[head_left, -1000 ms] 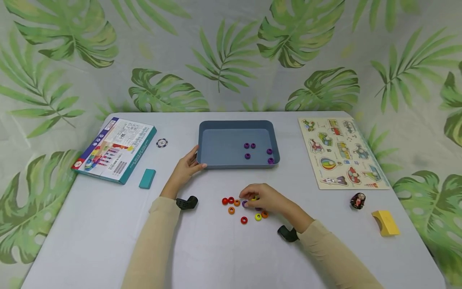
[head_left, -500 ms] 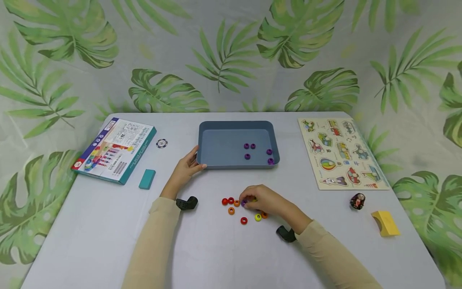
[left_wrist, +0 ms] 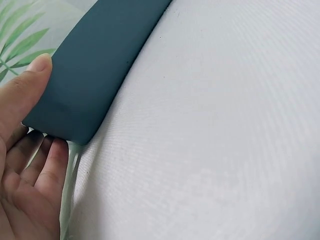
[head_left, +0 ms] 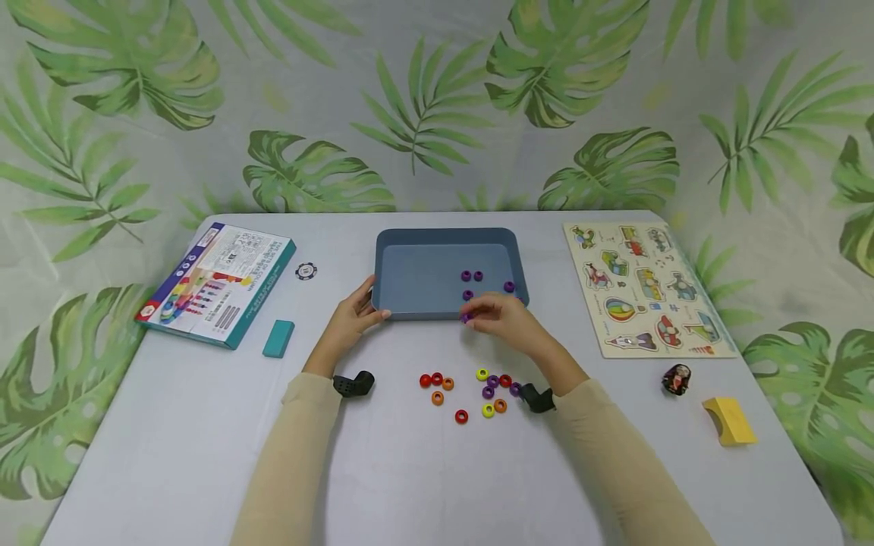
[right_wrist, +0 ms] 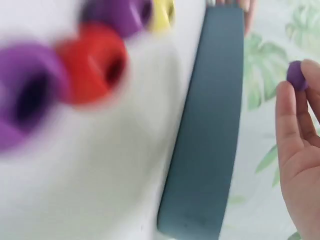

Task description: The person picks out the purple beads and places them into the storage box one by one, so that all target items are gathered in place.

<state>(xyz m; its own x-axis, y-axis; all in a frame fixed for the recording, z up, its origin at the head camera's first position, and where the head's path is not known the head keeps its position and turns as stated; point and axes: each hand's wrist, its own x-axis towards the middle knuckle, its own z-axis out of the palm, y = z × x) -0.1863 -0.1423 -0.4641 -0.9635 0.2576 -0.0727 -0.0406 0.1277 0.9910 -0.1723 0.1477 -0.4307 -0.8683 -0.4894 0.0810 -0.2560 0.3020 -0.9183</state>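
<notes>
My right hand [head_left: 504,322] is raised at the near edge of the blue-grey tray [head_left: 423,262]. Between its thumb and fingertips it pinches a purple bead [right_wrist: 296,76], seen plainly in the right wrist view. Several purple beads [head_left: 466,276] lie in the right half of the tray. My left hand [head_left: 350,322] grips the tray's near-left corner, thumb on the rim and fingers around the side, as the left wrist view also shows. On the table in front lie loose red beads [head_left: 461,416], orange beads [head_left: 438,398], yellow beads [head_left: 482,374] and purple beads [head_left: 488,392].
At the left are a game box [head_left: 218,284], a poker chip [head_left: 306,271] and a teal block [head_left: 278,338]. A wooden picture puzzle [head_left: 645,292], a small dark figurine [head_left: 677,380] and a yellow arched block [head_left: 730,422] are at the right. A leaf-print cloth [head_left: 437,114] hangs behind.
My right hand has picked a purple bead from the loose group and carried it up and away to the tray's near edge. The left hand and tray stay put.
</notes>
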